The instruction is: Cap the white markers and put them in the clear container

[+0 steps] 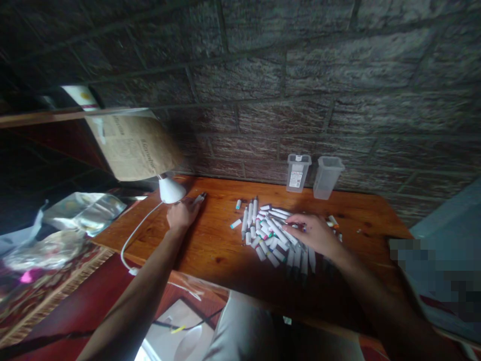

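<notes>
**Markers loose in a heap, two tubs upright behind**

Right of centre on the wooden bench: a heap of white-barrelled markers with coloured caps, lying crosswise and overlapped. Laid palm-down on the heap's right side, the right hand, fingers loosely spread and pointing left across the barrels; no pinch on any single marker made out. Well apart to the left, the left hand, resting on the wood just beside the white lamp, with a dark-capped marker at its fingertips. Cannot tell whether gripping it or only touching.

At the back edge, against the brick wall, side by side and upright: a labelled tub and a plain tub, both of clear plastic. No marker seen inside either, as far as the clear walls show.

Early going, by the look of it: every visible marker out on the wood, none in a tub, the whole heap yet to be dealt with.

Counted:
- two hands
- two tubs
- one lamp, with one white cord trailing off the bench edge
- one dark-capped marker by the left hand
- two stray markers just left of the heap
- in the heap itself, a few dozen; too overlapped and partly covered by the right hand for an exact figure

Off to the left, below bench level: crumpled foil bags. Above the lamp: a sheet of printed brown paper.
</notes>
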